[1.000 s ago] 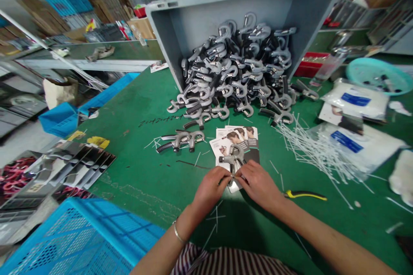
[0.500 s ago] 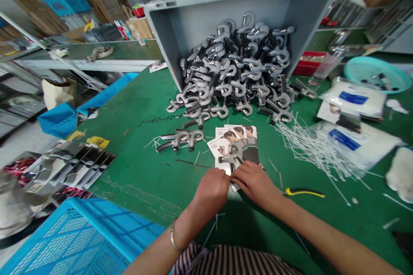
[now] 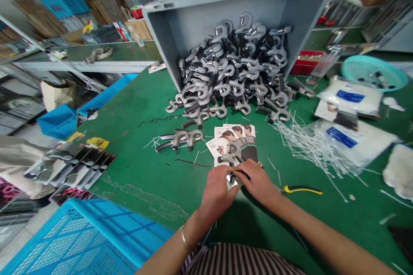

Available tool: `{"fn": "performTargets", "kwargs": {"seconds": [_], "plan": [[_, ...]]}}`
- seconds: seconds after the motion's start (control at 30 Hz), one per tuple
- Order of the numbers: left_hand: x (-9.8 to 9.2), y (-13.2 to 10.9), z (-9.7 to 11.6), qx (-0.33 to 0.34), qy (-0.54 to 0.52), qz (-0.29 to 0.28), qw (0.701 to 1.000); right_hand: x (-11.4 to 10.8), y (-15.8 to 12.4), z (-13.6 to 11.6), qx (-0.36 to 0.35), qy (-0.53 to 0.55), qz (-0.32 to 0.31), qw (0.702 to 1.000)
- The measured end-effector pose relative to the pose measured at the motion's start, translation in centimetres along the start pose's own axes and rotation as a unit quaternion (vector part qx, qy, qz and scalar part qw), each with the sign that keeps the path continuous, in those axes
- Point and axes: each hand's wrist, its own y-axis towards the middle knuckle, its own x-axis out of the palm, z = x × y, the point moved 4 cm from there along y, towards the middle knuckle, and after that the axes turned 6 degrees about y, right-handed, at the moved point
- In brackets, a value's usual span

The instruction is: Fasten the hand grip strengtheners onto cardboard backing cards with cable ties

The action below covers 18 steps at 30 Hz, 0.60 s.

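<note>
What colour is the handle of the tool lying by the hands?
Yellow and black, on the cutters, seen in the head view.

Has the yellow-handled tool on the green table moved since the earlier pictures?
No. The yellow-handled tool lies at the same spot beside the white ties, right of the right hand; only the camera shifted.

Grey hand gripper (image 3: pixel 231 155) lies flat on a printed card (image 3: pixel 240 144) — top of a fanned stack.

Factory packing bench: heaped hand grippers (image 3: pixel 232 68)
</note>
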Motion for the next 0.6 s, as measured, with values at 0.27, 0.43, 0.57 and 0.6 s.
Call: {"fn": "performTargets", "kwargs": {"seconds": [0.27, 0.43, 0.57, 0.6], "plan": [[1.8, 0.0, -1.7, 0.03, 0.025, 0.033, 0.999, -0.3, -0.5, 0.9, 0.007, 0.001, 0.033, 0.999], [1.0, 0.4, -1.6, -0.005, 0.023, -0.002, 1.0, -0.1, -1.3, 1.6, 0.009, 0.006, 0.041, 0.999], [0.4, 1.2, -2.3, -0.05, 0.004, -0.017, 0.999, 1.2, -1.9, 5.1, -0.043, -0.035, 0.046, 0.997], [0.3, 1.5, -2.6, -0.069, -0.018, -0.017, 0.997, 1.8, -1.8, 5.9, -0.08, -0.043, 0.026, 0.995]]}}
